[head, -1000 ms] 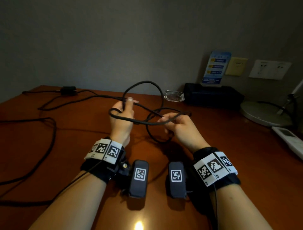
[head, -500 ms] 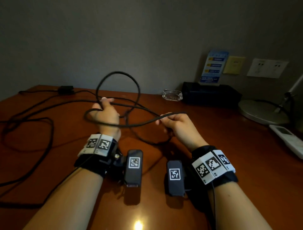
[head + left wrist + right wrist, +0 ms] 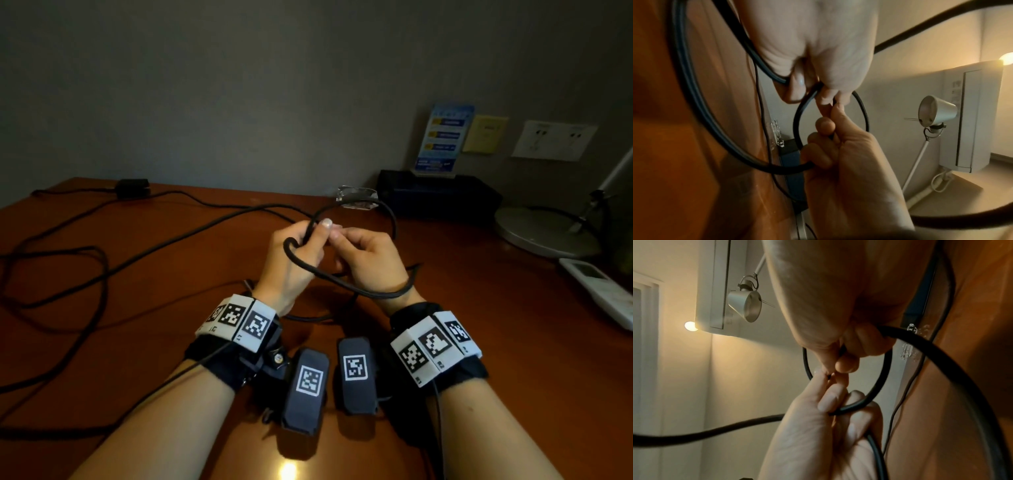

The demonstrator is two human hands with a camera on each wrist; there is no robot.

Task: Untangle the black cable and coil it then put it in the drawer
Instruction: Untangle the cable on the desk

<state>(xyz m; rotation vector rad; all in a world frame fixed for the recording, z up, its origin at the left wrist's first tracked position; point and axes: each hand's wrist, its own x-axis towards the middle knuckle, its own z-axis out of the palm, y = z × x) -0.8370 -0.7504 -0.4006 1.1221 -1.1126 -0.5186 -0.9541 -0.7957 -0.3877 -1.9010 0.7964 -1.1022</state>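
The black cable [image 3: 342,281] runs in from the left of the wooden desk [image 3: 496,359] and rises into loops held above the middle. My left hand [image 3: 318,233] grips the gathered loops, thumb up. My right hand [image 3: 342,236] meets it fingertip to fingertip and pinches the same cable, with one loop hanging round its wrist. In the left wrist view the left hand [image 3: 813,91] is on top and the right hand [image 3: 826,126] below, a small cable loop [image 3: 796,116] between them. In the right wrist view the right hand [image 3: 846,360] and left hand [image 3: 838,395] hold that cable loop [image 3: 882,374]. No drawer is in view.
Slack cable [image 3: 96,274] sprawls over the left of the desk, with a black adapter [image 3: 132,188] at the back edge. A glass ashtray [image 3: 358,200], a black box [image 3: 438,195], a lamp base [image 3: 544,233] and a white remote [image 3: 603,291] stand at the back right.
The hands were apart with a length of cable stretched between them; now the left hand has moved right and they meet at the centre. The raised loop has dropped lower.
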